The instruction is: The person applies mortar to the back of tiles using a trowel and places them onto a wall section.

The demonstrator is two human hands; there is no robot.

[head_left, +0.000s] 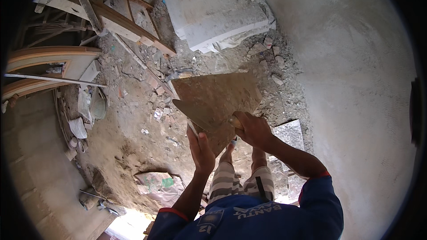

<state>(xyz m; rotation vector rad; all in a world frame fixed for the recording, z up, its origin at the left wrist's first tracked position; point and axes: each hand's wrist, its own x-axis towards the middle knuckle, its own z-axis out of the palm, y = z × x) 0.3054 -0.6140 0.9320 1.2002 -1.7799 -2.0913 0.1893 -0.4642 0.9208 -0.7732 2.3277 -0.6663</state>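
My right hand [255, 129] is closed round the wooden handle of a pointed trowel [198, 114]. Its grey-brown blade points left and lies over a flat brown board [222, 91], which has pale edges and may be a tile. With its thumb on top, my left hand [201, 151] grips the board's near left edge; its other fingers go partly out of sight below. The board is held tilted in front of me, above my legs. I cannot make out any mortar on the blade.
A white-grey block or covered stack [220, 11] stands ahead. Timber frames [111, 20] lean at the far left. Rubble [164, 113] litters the floor. To the right rises a plastered wall [356, 84]; a crumpled sack [160, 186] lies at lower left, a pale slab [291, 138] near the wall.
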